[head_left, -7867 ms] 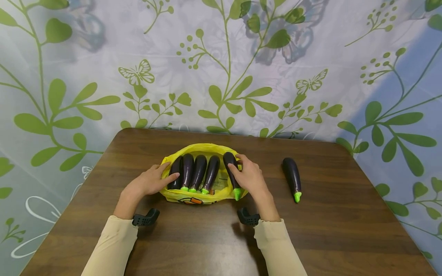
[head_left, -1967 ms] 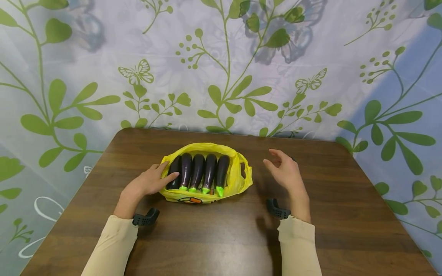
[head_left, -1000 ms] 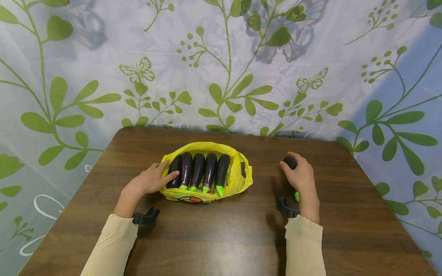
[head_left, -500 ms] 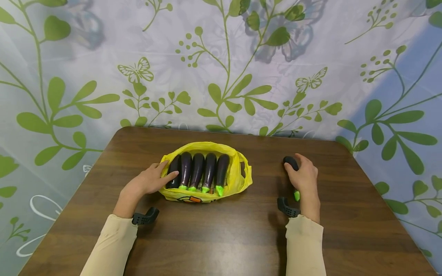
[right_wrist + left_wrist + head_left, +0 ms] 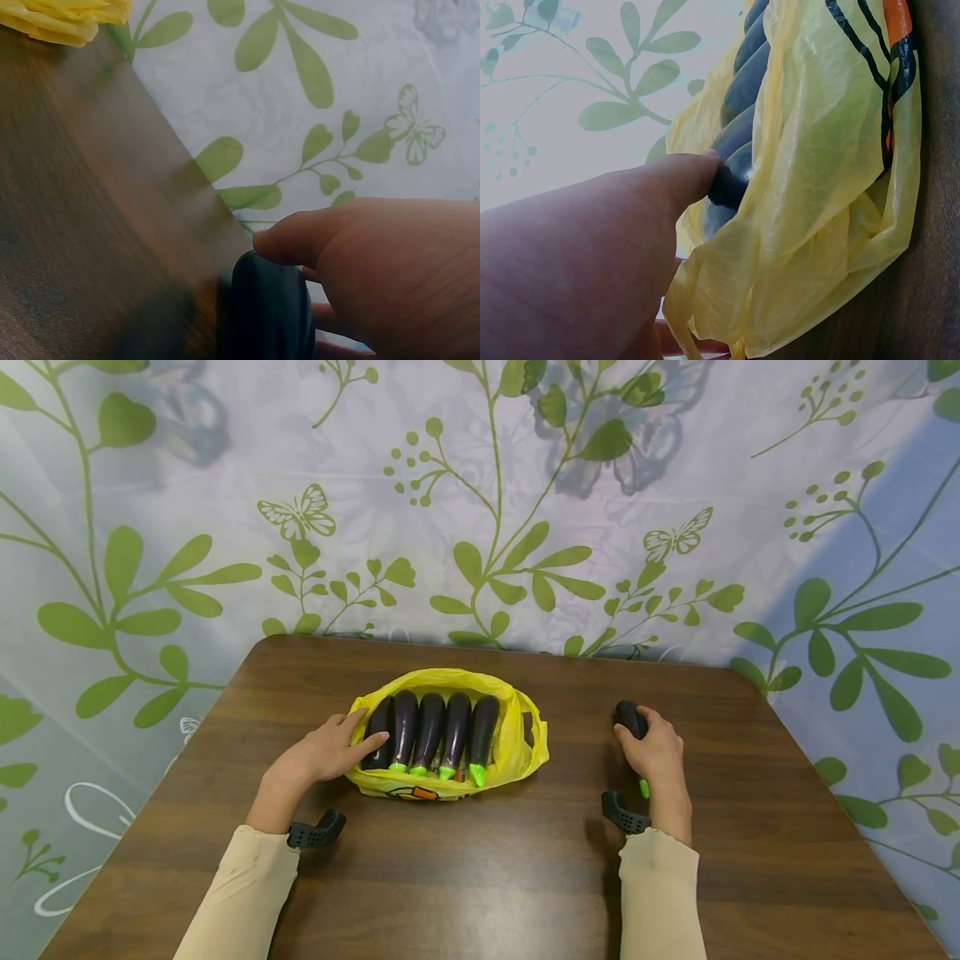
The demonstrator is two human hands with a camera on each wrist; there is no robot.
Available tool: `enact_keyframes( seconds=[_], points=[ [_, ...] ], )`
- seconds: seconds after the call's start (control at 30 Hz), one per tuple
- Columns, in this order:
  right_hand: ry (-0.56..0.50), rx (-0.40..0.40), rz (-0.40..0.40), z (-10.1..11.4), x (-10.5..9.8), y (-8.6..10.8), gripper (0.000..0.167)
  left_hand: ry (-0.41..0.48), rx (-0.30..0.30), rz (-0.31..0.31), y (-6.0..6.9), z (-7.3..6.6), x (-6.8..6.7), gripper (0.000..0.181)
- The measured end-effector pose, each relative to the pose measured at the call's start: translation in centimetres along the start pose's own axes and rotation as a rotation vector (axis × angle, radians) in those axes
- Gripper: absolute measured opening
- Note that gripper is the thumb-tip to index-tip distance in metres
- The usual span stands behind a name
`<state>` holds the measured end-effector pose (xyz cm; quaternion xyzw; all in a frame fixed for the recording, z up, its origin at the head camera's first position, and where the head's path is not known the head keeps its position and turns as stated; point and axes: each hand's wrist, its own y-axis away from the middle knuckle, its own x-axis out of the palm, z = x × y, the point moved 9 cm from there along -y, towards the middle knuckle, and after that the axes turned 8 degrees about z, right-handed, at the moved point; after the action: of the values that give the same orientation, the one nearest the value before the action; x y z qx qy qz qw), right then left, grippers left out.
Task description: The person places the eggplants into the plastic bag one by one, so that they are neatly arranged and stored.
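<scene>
A yellow plastic bag [image 5: 521, 752] lies open on the table with several dark purple eggplants [image 5: 430, 735] side by side inside, their green stem ends toward me. At the bag's left side, my left hand [image 5: 322, 752] holds the edge, thumb over the leftmost eggplant [image 5: 731, 187] and fingers outside the plastic. Off to the right, my right hand [image 5: 660, 747] grips a lone eggplant [image 5: 632, 717] between thumb and fingers. Its rounded end and green tip show; the hand covers the middle. In the right wrist view, the thumb presses near the rounded end of this eggplant [image 5: 270, 307].
The brown wooden table [image 5: 465, 877] reaches back to a pale cloth [image 5: 360, 568] printed with green leaves and butterflies. A loop handle of the bag sticks out on its right side. Black mounts [image 5: 318, 831] sit on both wrists.
The right hand left an eggplant at the bag's right side, moved right and took hold of the lone eggplant. The left hand stayed at the bag.
</scene>
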<state>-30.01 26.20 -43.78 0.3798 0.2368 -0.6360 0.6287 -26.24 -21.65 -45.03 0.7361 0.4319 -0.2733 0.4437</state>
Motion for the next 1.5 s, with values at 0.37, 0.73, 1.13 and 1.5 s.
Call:
enact_keyframes(
  seconds=[0.37, 0.73, 1.13, 1.5],
  points=[
    [-0.023, 0.029, -0.043, -0.5, 0.1, -0.3, 0.066, 0.001, -0.006, -0.002, 0.1, 0.0, -0.1, 0.093],
    [-0.073, 0.064, -0.043, -0.7, 0.2, 0.2, 0.062, -0.004, 0.001, 0.003, 0.1, -0.1, 0.0, 0.092],
    [-0.065, 0.082, 0.008, -0.8, 0.6, 0.0, 0.074, -0.007, 0.002, -0.003, 0.2, -0.2, 0.0, 0.091],
    [-0.096, 0.023, 0.041, 1.1, 0.9, 0.1, 0.074, -0.004, 0.003, -0.005, 0.1, 0.0, 0.0, 0.092]
  ],
)
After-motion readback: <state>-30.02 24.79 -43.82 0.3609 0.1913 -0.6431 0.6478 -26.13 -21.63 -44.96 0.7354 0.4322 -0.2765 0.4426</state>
